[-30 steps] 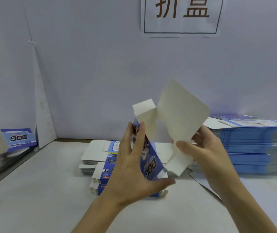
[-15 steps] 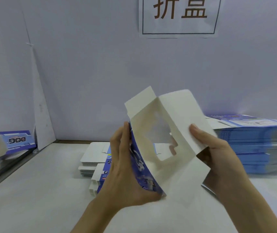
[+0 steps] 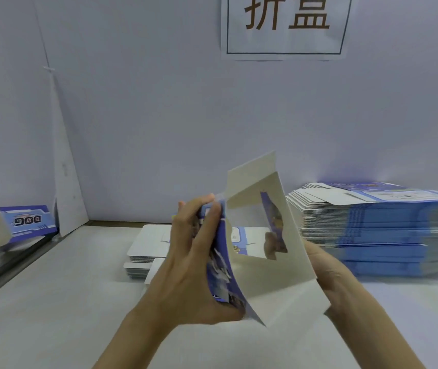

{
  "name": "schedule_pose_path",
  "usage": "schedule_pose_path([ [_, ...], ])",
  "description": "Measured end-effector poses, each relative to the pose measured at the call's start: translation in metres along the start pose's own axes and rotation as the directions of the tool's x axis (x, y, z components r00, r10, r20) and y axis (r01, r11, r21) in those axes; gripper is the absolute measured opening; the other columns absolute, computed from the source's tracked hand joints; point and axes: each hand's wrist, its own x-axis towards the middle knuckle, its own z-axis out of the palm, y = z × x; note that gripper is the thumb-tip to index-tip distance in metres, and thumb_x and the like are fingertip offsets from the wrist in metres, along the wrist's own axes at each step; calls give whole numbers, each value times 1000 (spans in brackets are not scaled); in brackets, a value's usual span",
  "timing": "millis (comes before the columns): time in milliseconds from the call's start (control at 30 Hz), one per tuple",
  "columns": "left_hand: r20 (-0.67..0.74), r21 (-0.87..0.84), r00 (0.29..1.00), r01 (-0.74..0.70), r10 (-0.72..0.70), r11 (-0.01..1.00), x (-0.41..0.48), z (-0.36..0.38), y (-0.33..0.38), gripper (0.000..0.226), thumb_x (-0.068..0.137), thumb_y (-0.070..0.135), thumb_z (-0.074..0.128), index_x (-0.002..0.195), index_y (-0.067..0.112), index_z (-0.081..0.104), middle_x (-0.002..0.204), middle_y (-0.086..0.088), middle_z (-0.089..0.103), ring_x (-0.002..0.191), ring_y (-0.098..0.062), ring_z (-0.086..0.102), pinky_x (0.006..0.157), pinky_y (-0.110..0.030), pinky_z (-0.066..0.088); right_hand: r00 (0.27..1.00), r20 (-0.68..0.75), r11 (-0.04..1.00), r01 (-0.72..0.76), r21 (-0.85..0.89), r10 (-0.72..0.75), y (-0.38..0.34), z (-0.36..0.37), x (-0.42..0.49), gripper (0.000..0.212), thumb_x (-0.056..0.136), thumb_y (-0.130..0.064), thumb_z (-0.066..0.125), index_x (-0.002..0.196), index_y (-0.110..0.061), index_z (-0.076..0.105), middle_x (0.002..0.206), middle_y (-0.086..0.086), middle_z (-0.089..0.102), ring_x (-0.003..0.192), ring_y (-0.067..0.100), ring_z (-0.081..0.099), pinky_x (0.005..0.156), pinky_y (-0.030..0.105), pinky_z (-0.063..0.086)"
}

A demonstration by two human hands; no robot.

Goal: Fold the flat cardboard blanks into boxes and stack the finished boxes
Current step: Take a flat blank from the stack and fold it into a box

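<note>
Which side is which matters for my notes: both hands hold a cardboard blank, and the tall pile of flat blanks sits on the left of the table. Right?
Not quite. The head view shows the tall pile of flat blanks on the right of the table, not the left. The left hand and right hand do both hold a cardboard blank.

The bare white tabletop lies open at the front left and along the near edge. On the right, a tall stack of blue-printed flat cardboard blanks blocks that side, reaching back close to the pale lavender back wall. A low pile of white-and-blue cardboard pieces sits mid-table, behind the half-folded white cardboard blank, which the left hand and right hand hold above the table. A dark rail bounds the left edge.
</note>
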Motion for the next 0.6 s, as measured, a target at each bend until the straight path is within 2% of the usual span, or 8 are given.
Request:
schedule_pose_path([
  [100, 41, -29, 998, -39, 40, 999, 11, -16, 0, 125, 61, 66, 75, 154, 14, 9, 152, 1, 19, 135, -18, 33, 110, -18, 27, 998, -4, 998, 59, 19, -59, -5, -5, 1, 30, 66, -38, 80, 80, -21, 59, 74, -5, 18, 59, 9, 18, 59, 16, 21],
  [200, 14, -41, 1000, -27, 27, 999, 12, -18, 2, 120, 67, 69, 68, 154, 14, 7, 154, 6, 16, 141, -15, 27, 112, -18, 24, 983, 72, 984, 163, 74, -168, -13, -6, -6, 39, 71, -35, 71, 104, -15, 65, 46, -6, 50, 28, 4, 31, 31, 14, 18],
  [267, 2, -49, 999, -44, 44, 998, 14, -17, 9, 112, 73, 66, 64, 154, 13, 8, 154, 3, 17, 141, -16, 29, 112, -18, 24, 974, 173, 989, 143, 39, -148, -9, -1, -10, 25, 83, -34, 60, 79, -14, 73, 46, -6, 58, 30, 4, 40, 34, 13, 26],
  [333, 72, -58, 997, -17, 21, 998, 15, -18, 10, 120, 66, 62, 73, 154, 17, 6, 154, -2, 20, 138, -19, 32, 110, -18, 27, 989, 123, 996, 77, 55, -83, -2, 1, -5, 31, 86, -29, 58, 66, -11, 73, 53, -1, 61, 39, 12, 56, 41, 18, 45],
  [400, 157, -36, 988, 15, -9, 999, 15, -27, 8, 130, 58, 60, 80, 155, 22, 2, 152, -5, 21, 140, -18, 29, 110, -17, 27, 993, 27, 993, 117, 21, -118, 4, 1, 1, 25, 84, -31, 63, 75, -11, 75, 64, 2, 62, 55, 18, 60, 54, 24, 48],
  [467, 202, -51, 978, 57, -45, 997, 18, -35, 6, 129, 55, 60, 77, 153, 23, 1, 152, -3, 20, 141, -13, 25, 109, -12, 27, 970, -39, 969, 239, -60, -242, 3, -2, 3, 31, 79, -36, 67, 99, -12, 72, 81, 11, 59, 70, 25, 48, 64, 32, 35],
  [533, 209, -87, 973, 115, -94, 990, 22, -38, 9, 127, 55, 59, 76, 151, 22, 3, 152, -1, 19, 142, -12, 24, 109, -11, 27, 897, -43, 894, 434, -108, -441, -1, -3, -1, 44, 77, -37, 68, 112, -11, 69, 97, 18, 51, 81, 28, 41, 68, 35, 32],
  [600, 214, -101, 969, 144, -120, 984, 24, -36, 13, 128, 54, 57, 78, 151, 19, 3, 152, 2, 19, 143, -10, 23, 109, -11, 26, 806, -47, 801, 577, -157, -590, -5, -5, -6, 33, 80, -33, 66, 110, -21, 73, 100, 15, 57, 82, 25, 47, 69, 33, 37],
])
